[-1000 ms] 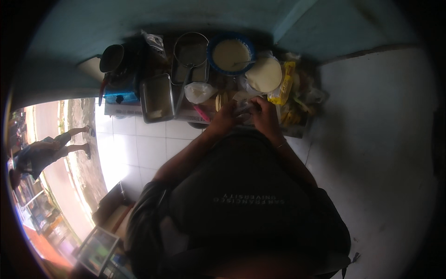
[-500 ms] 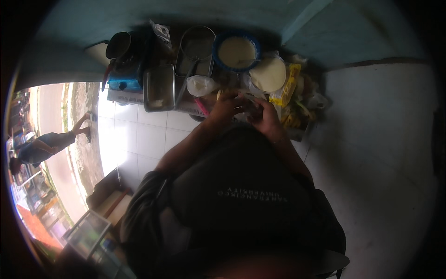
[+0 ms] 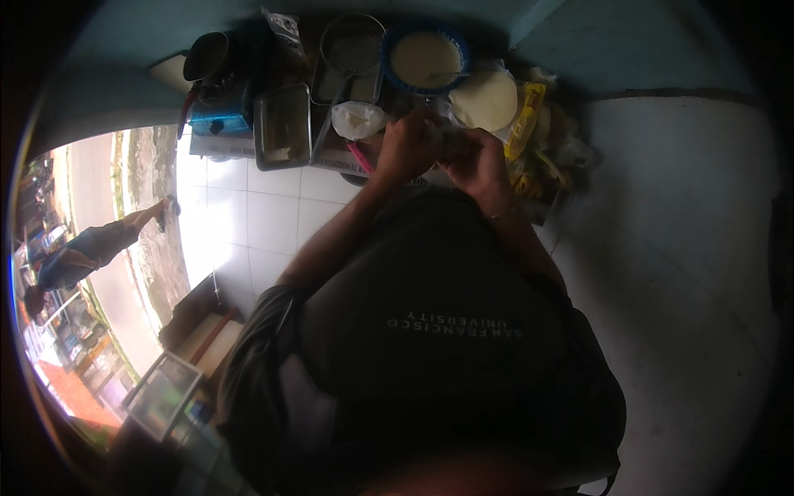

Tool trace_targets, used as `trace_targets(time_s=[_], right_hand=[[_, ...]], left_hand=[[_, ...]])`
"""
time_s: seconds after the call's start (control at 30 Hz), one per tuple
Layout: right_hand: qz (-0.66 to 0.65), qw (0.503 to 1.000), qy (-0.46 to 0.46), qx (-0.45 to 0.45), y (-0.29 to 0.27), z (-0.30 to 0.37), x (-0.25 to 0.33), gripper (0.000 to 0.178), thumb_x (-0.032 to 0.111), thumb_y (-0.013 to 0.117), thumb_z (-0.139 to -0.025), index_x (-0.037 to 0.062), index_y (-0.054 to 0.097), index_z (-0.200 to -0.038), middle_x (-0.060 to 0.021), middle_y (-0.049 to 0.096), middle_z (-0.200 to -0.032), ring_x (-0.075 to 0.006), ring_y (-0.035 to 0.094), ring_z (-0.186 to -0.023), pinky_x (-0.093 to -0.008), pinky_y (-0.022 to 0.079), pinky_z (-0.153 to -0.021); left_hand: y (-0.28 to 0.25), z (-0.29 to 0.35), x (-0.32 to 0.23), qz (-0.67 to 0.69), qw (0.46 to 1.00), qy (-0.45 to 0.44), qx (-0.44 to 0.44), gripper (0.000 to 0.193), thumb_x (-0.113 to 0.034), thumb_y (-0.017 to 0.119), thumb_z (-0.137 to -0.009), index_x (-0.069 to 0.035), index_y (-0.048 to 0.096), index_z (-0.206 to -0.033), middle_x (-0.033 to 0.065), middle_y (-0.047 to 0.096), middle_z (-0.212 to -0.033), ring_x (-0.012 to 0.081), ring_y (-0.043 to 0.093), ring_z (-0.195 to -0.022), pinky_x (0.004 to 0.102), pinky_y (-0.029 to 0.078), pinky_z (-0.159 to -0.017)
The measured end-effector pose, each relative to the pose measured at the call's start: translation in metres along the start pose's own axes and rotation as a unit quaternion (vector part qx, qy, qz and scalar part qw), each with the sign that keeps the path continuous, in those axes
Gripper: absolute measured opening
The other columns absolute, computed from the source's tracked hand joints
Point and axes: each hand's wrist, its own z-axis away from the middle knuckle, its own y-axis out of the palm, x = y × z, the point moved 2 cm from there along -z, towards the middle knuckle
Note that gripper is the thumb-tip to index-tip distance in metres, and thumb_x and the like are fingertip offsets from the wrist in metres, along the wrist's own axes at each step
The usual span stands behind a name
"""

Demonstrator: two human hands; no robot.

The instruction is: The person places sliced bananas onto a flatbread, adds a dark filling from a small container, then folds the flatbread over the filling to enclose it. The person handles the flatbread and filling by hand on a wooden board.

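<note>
My left hand and my right hand meet over the near edge of the table, fingers curled and close together. Between them is a small, pale, perhaps see-through thing, mostly hidden by the fingers and too dark to name. Just beyond my right hand lie round, flat, cream-coloured sheets on plastic. Behind these stands a blue basin of pale liquid with a utensil at its side. Left of my left hand are an open white plastic bag and a pink strip-like object.
A long-handled strainer rests over a metal tray, beside another metal tray. Farther left, a pan sits on a blue stove. A yellow packet lies at right. A person walks outside.
The table and its things sit higher in the picture. Both my hands have drawn closer together, their fingers more curled. The person outside has shifted slightly.
</note>
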Motion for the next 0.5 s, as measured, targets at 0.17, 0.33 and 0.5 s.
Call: trace_targets(time_s=[0.17,0.33,0.5], right_hand=[[0.223,0.967,-0.095,-0.076,0.006,0.001,0.006,0.007,0.01,0.063,-0.096,0.0077,0.062,-0.089,-0.0065,0.065,-0.082,-0.0196,0.064,-0.074,-0.0374,0.056,-0.075],[0.574,0.733,-0.353,-0.095,0.028,0.009,0.021,0.01,-0.001,0.069,-0.089,0.005,0.063,-0.094,-0.0075,0.064,-0.084,-0.0151,0.067,-0.073,-0.0321,0.057,-0.064],[0.724,0.453,-0.516,-0.061,0.055,0.02,0.025,0.02,-0.005,0.075,-0.081,0.0034,0.066,-0.096,-0.0083,0.067,-0.093,-0.0228,0.071,-0.077,-0.0349,0.058,-0.065]], left_hand=[[-0.004,0.005,-0.009,-0.137,0.981,0.113,-0.081,0.024,-0.009,0.073,-0.083,-0.009,0.073,-0.107,0.0164,0.074,-0.098,0.0372,0.075,-0.078,0.046,0.06,-0.069],[-0.003,0.009,-0.017,-0.157,0.953,0.247,-0.08,0.023,-0.004,0.071,-0.079,-0.012,0.078,-0.099,0.0112,0.07,-0.122,0.0337,0.076,-0.079,0.0451,0.062,-0.067],[-0.008,0.016,-0.029,-0.232,0.951,0.201,-0.036,0.034,-0.002,0.071,-0.076,-0.015,0.082,-0.105,0.0089,0.071,-0.122,0.0328,0.077,-0.084,0.0449,0.064,-0.069]])
